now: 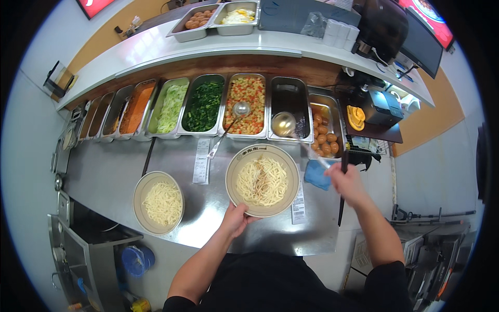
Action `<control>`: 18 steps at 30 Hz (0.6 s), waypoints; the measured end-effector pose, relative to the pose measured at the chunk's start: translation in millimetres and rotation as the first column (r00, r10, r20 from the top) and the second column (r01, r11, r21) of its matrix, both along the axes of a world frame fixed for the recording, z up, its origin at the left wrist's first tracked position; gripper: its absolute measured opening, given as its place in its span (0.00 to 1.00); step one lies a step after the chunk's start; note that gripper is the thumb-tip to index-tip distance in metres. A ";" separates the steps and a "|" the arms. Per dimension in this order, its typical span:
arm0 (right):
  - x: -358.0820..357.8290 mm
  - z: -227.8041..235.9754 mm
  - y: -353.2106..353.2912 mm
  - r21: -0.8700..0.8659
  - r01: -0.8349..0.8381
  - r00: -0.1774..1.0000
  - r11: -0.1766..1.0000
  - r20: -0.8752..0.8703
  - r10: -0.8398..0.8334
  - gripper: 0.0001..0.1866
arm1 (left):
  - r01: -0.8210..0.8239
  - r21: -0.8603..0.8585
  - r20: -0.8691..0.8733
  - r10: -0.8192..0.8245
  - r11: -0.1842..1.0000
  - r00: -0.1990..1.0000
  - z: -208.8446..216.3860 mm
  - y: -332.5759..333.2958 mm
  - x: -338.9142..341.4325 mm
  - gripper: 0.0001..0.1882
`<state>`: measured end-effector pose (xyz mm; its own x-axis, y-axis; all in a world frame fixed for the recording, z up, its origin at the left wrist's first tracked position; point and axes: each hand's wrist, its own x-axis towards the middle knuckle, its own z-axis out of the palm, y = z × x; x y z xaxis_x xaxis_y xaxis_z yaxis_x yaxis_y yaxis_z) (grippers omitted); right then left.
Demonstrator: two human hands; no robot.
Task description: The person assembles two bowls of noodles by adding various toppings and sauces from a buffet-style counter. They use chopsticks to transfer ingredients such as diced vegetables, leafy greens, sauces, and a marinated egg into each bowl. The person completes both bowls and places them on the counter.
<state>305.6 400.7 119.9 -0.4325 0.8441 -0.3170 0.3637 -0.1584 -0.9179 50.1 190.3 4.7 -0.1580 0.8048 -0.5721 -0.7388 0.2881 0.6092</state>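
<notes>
- Steel counter (104,177), and the noodle bowl (262,180) sits near its front edge, left hand (235,218) gripping the near rim.
- Right hand (347,182) is closed on a ladle (284,125), cup hovering at the sauce pan (289,106) lip — a tilt would likely drip onto the receipt (298,203).
- Second bowl (158,203) at the left front edge; open room between the bowls.

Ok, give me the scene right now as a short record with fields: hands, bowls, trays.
left hand: grips near rim of large noodle bowl
right hand: holds ladle by its handle, scoop above dark liquid tray
second noodle bowl: to the left on steel counter, untouched
greens tray: behind the bowls
</notes>
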 end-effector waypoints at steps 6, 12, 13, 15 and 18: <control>-42.1 -21.7 68.7 -0.149 0.090 0.995 0.985 -0.020 -0.094 0.13 | -0.097 -0.035 -0.047 0.095 0.995 0.994 57.3 -65.0 -4.5 0.26; -80.3 -64.6 83.0 -0.203 0.087 0.996 0.975 0.048 -0.079 0.08 | -0.348 0.010 -0.056 0.348 0.937 0.936 127.5 -145.6 -67.2 0.29; -85.7 -67.2 80.0 -0.202 0.104 0.994 0.974 0.046 -0.096 0.08 | -0.395 0.050 -0.082 0.398 0.917 0.914 141.2 -156.0 -81.2 0.29; -91.4 -69.4 73.7 -0.194 0.152 0.988 0.969 0.046 -0.146 0.08 | -0.471 0.123 -0.128 0.484 0.874 0.865 159.4 -172.0 -116.9 0.29; -98.0 -75.8 74.5 -0.232 0.169 0.986 0.958 0.026 -0.167 0.07 | -0.516 0.246 -0.163 0.559 0.821 0.813 159.4 -207.4 -186.2 0.29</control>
<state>207.7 475.3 44.1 -0.2879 0.8073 -0.5152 0.3194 -0.4262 -0.8464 -136.1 -17.1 164.1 -0.6986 0.6386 -0.3229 -0.5837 -0.2475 0.7733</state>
